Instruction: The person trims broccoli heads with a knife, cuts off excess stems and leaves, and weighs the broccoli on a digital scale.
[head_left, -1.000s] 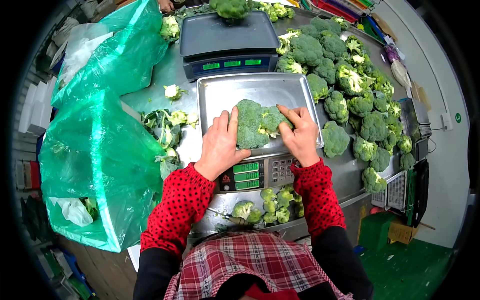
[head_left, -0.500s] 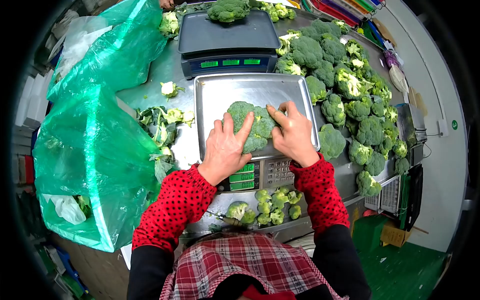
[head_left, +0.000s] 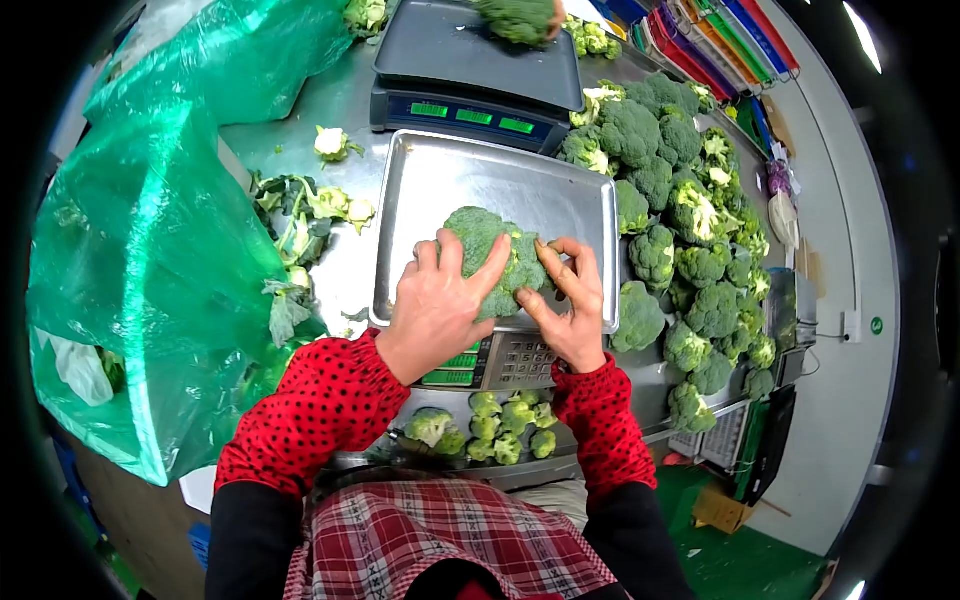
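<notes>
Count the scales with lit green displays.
2: the steel-trayed scale under the left hand and right hand, and the dark-trayed scale just beyond it. I see none hidden.

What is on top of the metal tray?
On the tray lies broccoli, with the left hand and the right hand on it. The hands cover parts of it; its underside and the tray beneath are hidden.

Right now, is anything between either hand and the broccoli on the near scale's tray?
Nothing visible. The left hand lies over the left side of the broccoli, and the right hand touches its right edge. The broccoli's underside against the tray is hidden, so I can't tell there.
</notes>
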